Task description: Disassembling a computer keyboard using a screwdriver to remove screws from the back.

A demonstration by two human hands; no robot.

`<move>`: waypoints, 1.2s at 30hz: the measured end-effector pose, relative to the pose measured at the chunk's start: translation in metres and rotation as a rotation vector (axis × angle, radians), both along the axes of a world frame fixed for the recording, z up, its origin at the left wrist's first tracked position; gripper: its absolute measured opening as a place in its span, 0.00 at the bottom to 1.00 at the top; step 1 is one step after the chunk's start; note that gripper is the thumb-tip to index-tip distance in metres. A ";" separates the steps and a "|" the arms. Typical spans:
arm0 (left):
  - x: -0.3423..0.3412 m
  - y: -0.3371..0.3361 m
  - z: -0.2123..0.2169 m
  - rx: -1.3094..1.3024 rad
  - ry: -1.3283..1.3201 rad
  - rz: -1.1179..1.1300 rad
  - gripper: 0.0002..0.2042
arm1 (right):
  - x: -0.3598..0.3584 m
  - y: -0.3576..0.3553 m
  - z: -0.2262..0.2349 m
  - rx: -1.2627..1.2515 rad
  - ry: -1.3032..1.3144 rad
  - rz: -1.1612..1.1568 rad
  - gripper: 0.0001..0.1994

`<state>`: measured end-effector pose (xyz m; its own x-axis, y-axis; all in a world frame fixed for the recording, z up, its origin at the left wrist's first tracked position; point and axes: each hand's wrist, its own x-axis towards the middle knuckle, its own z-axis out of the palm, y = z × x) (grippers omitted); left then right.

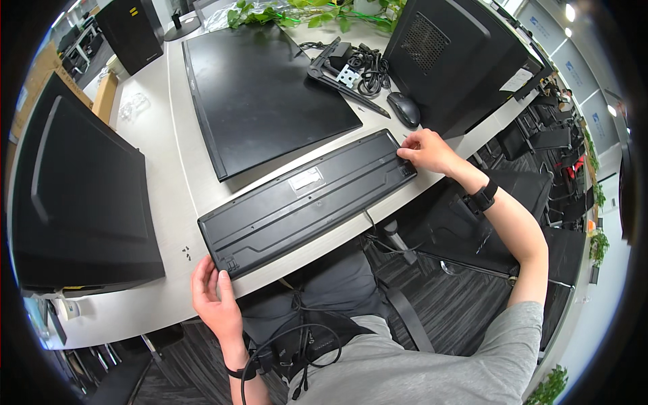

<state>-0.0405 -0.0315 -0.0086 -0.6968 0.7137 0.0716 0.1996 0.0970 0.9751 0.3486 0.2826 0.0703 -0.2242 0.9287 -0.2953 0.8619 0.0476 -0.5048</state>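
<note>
Fingers of the left hand (214,297) curl loosely against the near-left corner of the keyboard (307,200), thumb beside the edge, gripping nothing else; fingers of the right hand (426,151) bend down together onto the keyboard's far-right corner, fingertips pressed to its underside. The keyboard lies upside down, diagonal across the front edge of the white desk (152,202), its cable hanging off the near edge. Just behind it lies a monitor (263,94) face down. A mouse (404,109) sits near the right hand, beside a tangle of cables (370,67) and a black computer tower (452,54). A second monitor (81,202) lies at the left.
</note>
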 end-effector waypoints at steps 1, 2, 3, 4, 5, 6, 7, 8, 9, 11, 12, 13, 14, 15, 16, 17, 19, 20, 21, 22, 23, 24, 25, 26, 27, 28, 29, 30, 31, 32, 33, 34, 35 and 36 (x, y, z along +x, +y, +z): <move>0.000 0.001 -0.002 -0.010 0.141 0.012 0.18 | 0.000 -0.001 0.003 0.015 0.016 0.010 0.16; 0.000 0.001 -0.003 -0.026 0.129 0.012 0.18 | 0.001 -0.001 0.008 0.014 -0.066 0.055 0.16; -0.001 0.001 -0.005 -0.028 0.222 0.035 0.17 | 0.002 -0.001 0.013 0.018 -0.143 0.097 0.17; -0.002 0.000 -0.006 -0.030 0.315 0.059 0.17 | 0.003 -0.002 0.017 0.014 -0.149 0.091 0.17; -0.003 0.000 -0.007 0.022 0.332 0.090 0.12 | 0.004 -0.002 0.021 0.067 -0.133 0.124 0.17; -0.005 -0.001 -0.008 0.028 0.331 0.094 0.12 | 0.006 -0.002 0.026 0.119 -0.117 0.158 0.17; -0.009 -0.003 -0.007 0.029 0.385 0.086 0.10 | 0.007 -0.003 0.029 0.126 -0.092 0.133 0.16; -0.012 -0.004 -0.006 0.046 0.440 0.082 0.07 | 0.009 -0.003 0.032 0.131 -0.101 0.125 0.16; -0.013 -0.006 -0.005 0.021 0.407 0.089 0.05 | 0.011 -0.002 0.034 0.133 -0.111 0.116 0.16; -0.018 -0.008 -0.005 0.027 0.395 0.061 0.04 | 0.014 -0.002 0.035 0.149 -0.121 0.097 0.15; -0.019 -0.008 -0.005 0.025 0.382 0.048 0.03 | 0.015 -0.003 0.034 0.139 -0.131 0.096 0.15; -0.020 -0.007 -0.007 0.026 0.389 0.037 0.03 | 0.016 -0.003 0.033 0.136 -0.145 0.092 0.15; -0.019 -0.006 -0.009 0.032 0.412 0.068 0.02 | 0.017 -0.004 0.032 0.133 -0.158 0.090 0.15; -0.018 -0.005 -0.011 0.041 0.455 0.095 0.04 | 0.017 -0.004 0.030 0.149 -0.161 0.099 0.15; -0.018 -0.004 -0.014 0.026 0.448 0.112 0.04 | 0.017 -0.005 0.029 0.163 -0.148 0.102 0.16; -0.017 -0.003 -0.017 0.058 0.464 0.127 0.05 | 0.017 -0.005 0.028 0.158 -0.177 0.106 0.16; -0.017 -0.003 -0.020 0.058 0.496 0.146 0.09 | 0.016 -0.005 0.027 0.181 -0.186 0.110 0.17; -0.016 -0.004 -0.020 0.065 0.453 0.142 0.11 | 0.015 -0.004 0.027 0.194 -0.212 0.121 0.18; -0.016 -0.004 -0.021 0.060 0.465 0.136 0.12 | 0.014 -0.004 0.025 0.213 -0.223 0.117 0.18; -0.016 -0.004 -0.021 0.087 0.475 0.131 0.13 | 0.013 -0.004 0.024 0.240 -0.204 0.126 0.19; -0.016 -0.004 -0.021 0.071 0.491 0.140 0.15 | 0.012 -0.003 0.022 0.251 -0.182 0.142 0.20; -0.015 -0.004 -0.021 0.057 0.514 0.135 0.14 | 0.013 -0.004 0.021 0.227 -0.138 0.146 0.17; -0.015 -0.002 -0.021 0.061 0.524 0.152 0.14 | 0.012 -0.003 0.018 0.253 -0.076 0.153 0.16; -0.014 0.000 -0.020 0.073 0.536 0.158 0.14 | 0.011 -0.003 0.016 0.258 -0.012 0.134 0.15; -0.015 0.001 -0.019 0.097 0.631 0.123 0.05 | 0.011 -0.003 0.014 0.330 0.020 0.196 0.14; -0.015 0.002 -0.018 0.063 0.641 0.129 0.05 | 0.012 -0.003 0.014 0.354 0.010 0.177 0.13; -0.013 0.004 -0.018 0.058 0.618 0.159 0.04 | 0.013 -0.004 0.013 0.401 0.004 0.186 0.08; -0.012 0.005 -0.018 0.042 0.580 0.181 0.13 | 0.013 -0.004 0.012 0.413 0.050 0.171 0.06; -0.012 0.006 -0.017 0.014 0.617 0.161 0.26 | 0.015 -0.005 0.013 0.435 0.076 0.194 0.09; -0.011 0.006 -0.016 0.007 0.629 0.157 0.26 | 0.018 -0.006 0.015 0.421 0.122 0.198 0.13; -0.010 0.006 -0.017 0.005 0.604 0.167 0.27 | 0.019 -0.004 0.015 0.411 0.091 0.165 0.13; -0.009 0.007 -0.017 0.004 0.578 0.178 0.27 | 0.021 -0.003 0.016 0.387 0.028 0.183 0.14; -0.009 0.007 -0.018 0.008 0.609 0.195 0.25 | 0.023 -0.001 0.017 0.361 -0.035 0.201 0.15; -0.009 0.007 -0.019 0.004 0.614 0.200 0.25 | 0.025 0.000 0.016 0.359 -0.029 0.206 0.15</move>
